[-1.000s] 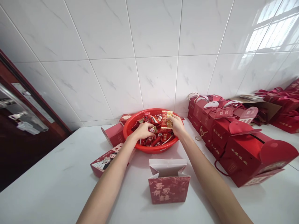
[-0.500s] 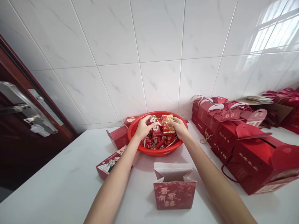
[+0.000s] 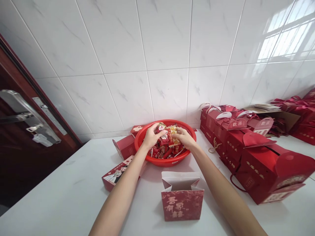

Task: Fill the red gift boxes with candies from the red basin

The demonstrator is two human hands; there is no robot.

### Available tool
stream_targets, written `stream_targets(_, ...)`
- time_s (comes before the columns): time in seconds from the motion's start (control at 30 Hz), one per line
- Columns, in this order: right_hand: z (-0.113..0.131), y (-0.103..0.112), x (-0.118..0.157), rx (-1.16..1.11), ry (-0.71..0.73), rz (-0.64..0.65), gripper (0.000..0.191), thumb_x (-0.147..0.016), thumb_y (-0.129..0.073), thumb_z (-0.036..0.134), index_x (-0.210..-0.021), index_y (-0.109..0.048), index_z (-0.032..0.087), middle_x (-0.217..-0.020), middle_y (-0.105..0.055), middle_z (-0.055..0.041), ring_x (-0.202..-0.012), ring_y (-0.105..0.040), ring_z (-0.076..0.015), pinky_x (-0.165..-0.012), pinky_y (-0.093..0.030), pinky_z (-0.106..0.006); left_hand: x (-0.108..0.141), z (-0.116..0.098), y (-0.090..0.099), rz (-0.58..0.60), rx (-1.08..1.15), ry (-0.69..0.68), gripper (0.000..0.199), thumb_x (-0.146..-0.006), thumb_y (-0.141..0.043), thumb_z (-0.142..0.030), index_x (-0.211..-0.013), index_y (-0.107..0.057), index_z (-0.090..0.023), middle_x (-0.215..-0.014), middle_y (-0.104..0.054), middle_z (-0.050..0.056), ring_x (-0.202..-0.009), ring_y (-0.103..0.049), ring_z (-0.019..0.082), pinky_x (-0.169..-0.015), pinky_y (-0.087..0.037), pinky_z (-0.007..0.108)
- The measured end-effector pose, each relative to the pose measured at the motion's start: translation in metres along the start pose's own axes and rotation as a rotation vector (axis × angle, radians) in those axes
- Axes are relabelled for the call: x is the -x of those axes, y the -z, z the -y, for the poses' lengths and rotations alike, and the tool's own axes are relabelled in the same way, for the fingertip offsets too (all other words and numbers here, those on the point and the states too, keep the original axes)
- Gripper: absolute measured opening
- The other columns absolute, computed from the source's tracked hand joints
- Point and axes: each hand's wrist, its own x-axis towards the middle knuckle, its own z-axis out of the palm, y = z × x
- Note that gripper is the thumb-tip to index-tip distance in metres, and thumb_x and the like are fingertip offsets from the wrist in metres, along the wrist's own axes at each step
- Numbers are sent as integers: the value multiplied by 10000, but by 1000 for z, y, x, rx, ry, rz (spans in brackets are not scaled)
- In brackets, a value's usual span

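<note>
Over the red plastic basket (image 3: 137, 146), my left hand (image 3: 151, 136) is closed on small wrapped snack packets, one of them a red packet (image 3: 164, 139) with white print. My right hand (image 3: 186, 139) has its thumb and fingers on a gold-and-red snack packet (image 3: 174, 133), which lies against the left hand's packets. Its far edge and the undersides of the fingers are hidden. Below both hands, the basket holds many red-wrapped sweets (image 3: 168, 152). An open red paper gift box (image 3: 182, 205) stands upright on the table between my forearms, white inside.
Red gift boxes with handles (image 3: 261, 167) stand in rows on the right. A box with a printed couple (image 3: 118, 173) and another red box (image 3: 124, 146) lie left of the basket. Tiled wall (image 3: 167, 91) rises behind the white table (image 3: 81, 177); a dark door (image 3: 24, 147) is at left.
My right hand has brought the gold-and-red packet leftward, up against the packets in my left hand. My left hand stays nearly in place. The view has shifted slightly.
</note>
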Motion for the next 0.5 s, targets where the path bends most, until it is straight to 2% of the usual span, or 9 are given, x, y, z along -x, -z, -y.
stream_targets(0.1,16,-4,4,-6,30,3,275,-572,-755,271,-816,-669,176,-756,-722,-10,-668,-659,-173,-600,-511,-268,4,-14,-1,-75,118,-13,484,-725,-754,-487,-1063,-645,-159,-1090,-728,82,-1005,-669,241,-881,-540,343)
stream_targets(0.2,49,-4,21,6,106,36,285,-599,-769,283,-841,-669,169,-760,-707,-7,-660,-631,-153,-612,-500,-262,20,-40,-1,-148,207,-50,433,-728,-784,-462,-1011,-650,-162,-986,-725,55,-917,-672,210,-830,-553,314)
stream_targets(0.27,76,0,44,28,203,83,280,-648,-791,324,-842,-651,177,-738,-673,8,-636,-602,-137,-606,-490,-259,40,-62,0,-147,242,-91,411,-748,-795,-444,-1024,-656,-174,-969,-720,43,-876,-672,187,-795,-563,291)
stream_targets(0.33,103,4,72,84,316,156,255,-716,-800,342,-834,-632,191,-779,-657,5,-695,-613,-141,-655,-504,-269,63,-85,1,-188,219,-178,382,-769,-802,-413,-1040,-658,-186,-963,-715,32,-881,-674,175,-799,-562,272)
stream_targets(0.4,126,6,100,170,381,189,272,-736,-820,364,-838,-624,205,-772,-637,4,-691,-609,-148,-621,-501,-277,85,-105,2,-214,173,-277,360,-783,-807,-383,-1058,-661,-203,-960,-711,21,-878,-677,168,-786,-564,262)
stream_targets(0.5,149,8,133,305,441,186,282,-736,-840,386,-794,-626,211,-731,-608,1,-652,-585,-144,-577,-482,-285,111,-120,-1,-97,68,-385,291,-821,-790,-310,-1073,-669,-229,-973,-716,18,-864,-683,162,-770,-567,259)
